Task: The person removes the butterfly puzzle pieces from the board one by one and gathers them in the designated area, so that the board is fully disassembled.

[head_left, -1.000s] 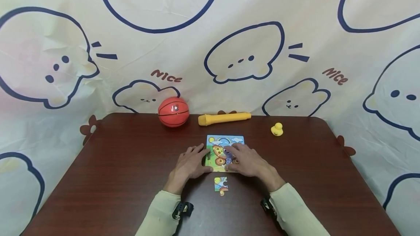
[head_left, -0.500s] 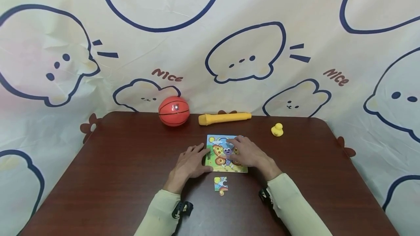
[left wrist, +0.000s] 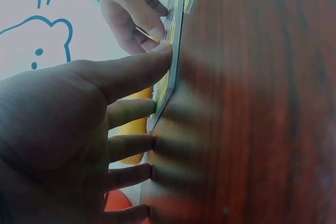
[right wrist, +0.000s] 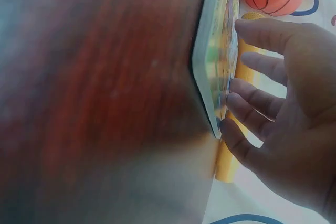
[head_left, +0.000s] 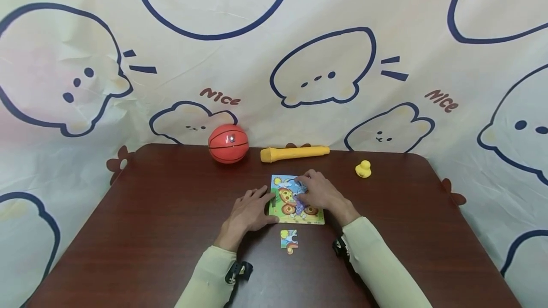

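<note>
A square jigsaw puzzle [head_left: 288, 209] with a cartoon butterfly picture lies on the brown table. My left hand [head_left: 250, 212] rests along its left side, thumb on the lower left corner; in the left wrist view the thumb [left wrist: 142, 69] overlaps the puzzle's edge and the other fingers spread down to the tabletop. Over the upper right part is my right hand [head_left: 323, 193], its relaxed fingers bent down to the picture and hiding that corner. The right wrist view shows the thumb and fingertips [right wrist: 233, 98] close at the puzzle's surface. One loose puzzle piece [head_left: 288, 239] lies just below the puzzle.
Along the table's [head_left: 171, 232] back edge are a red toy basketball [head_left: 228, 143] and a yellow toy microphone [head_left: 294, 154]. A small yellow rubber duck [head_left: 363, 169] sits at the back right. Behind hangs a cartoon-printed cloth [head_left: 257, 70].
My right hand has moved up from the puzzle's lower right towards its upper right, uncovering the lower right corner. The left hand and the loose piece have kept their places.
</note>
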Action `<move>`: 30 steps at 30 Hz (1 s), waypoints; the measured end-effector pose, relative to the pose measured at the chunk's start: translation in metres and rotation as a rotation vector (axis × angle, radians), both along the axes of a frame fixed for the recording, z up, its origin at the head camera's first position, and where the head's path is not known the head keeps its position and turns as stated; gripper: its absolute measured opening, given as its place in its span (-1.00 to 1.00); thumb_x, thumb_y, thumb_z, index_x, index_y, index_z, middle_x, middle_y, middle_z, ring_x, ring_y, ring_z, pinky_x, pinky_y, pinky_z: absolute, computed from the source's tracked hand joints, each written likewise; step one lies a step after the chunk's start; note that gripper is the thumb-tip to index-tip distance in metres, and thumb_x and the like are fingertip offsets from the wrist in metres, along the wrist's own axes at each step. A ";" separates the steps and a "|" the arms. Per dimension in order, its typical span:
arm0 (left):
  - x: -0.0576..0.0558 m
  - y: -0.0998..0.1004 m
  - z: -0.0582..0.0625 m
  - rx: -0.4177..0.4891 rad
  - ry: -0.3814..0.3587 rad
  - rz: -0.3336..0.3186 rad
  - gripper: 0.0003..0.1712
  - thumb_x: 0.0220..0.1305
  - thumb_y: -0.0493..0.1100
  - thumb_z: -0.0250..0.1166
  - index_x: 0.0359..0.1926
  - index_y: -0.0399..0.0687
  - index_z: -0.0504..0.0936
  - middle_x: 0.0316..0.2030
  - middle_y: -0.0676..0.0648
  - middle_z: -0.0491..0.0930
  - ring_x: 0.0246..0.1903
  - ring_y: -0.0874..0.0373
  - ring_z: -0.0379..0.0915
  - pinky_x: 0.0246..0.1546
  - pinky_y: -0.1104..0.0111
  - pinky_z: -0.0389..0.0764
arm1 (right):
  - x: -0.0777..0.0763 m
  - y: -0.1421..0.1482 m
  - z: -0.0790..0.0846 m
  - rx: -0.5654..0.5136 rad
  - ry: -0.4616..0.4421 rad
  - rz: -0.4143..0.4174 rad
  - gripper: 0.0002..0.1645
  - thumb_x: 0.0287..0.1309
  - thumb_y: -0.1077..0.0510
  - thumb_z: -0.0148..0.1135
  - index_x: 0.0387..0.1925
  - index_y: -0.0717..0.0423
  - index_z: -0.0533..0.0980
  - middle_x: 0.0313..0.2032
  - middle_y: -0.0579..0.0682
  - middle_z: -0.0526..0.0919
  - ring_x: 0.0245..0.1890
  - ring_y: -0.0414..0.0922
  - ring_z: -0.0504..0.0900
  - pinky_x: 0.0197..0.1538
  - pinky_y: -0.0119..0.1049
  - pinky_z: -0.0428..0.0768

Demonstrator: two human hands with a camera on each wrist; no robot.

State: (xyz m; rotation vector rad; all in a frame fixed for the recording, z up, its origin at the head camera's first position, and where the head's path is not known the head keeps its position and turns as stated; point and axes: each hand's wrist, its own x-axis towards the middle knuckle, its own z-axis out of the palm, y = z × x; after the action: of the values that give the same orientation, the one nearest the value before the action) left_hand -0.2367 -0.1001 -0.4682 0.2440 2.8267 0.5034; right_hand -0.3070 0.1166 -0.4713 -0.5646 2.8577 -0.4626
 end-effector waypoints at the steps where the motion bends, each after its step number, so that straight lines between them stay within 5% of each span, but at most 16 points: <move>1: 0.000 0.000 0.000 -0.003 0.003 -0.001 -0.15 0.10 0.28 0.35 0.39 0.21 0.34 0.46 -0.09 0.17 0.40 -0.15 0.08 0.35 -0.16 0.16 | -0.002 -0.001 0.000 0.003 -0.002 -0.005 -0.36 0.16 -0.12 0.32 0.27 -0.14 0.45 0.14 0.01 0.42 0.05 -0.06 0.38 0.11 -0.07 0.50; 30: -0.002 0.000 0.000 -0.017 0.000 0.002 -0.15 0.08 0.30 0.36 0.38 0.22 0.36 0.46 -0.10 0.18 0.38 -0.15 0.11 0.32 -0.17 0.20 | -0.033 -0.007 0.013 0.044 -0.171 -0.020 -0.40 0.00 -0.10 0.47 0.07 -0.04 0.51 0.01 0.02 0.42 -0.06 -0.07 0.41 0.07 -0.16 0.51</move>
State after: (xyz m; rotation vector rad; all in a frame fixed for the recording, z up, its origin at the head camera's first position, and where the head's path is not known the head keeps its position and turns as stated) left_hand -0.2386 -0.0996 -0.4681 0.2375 2.8305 0.4791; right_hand -0.3395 0.1095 -0.4587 -0.4659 2.7058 -0.4275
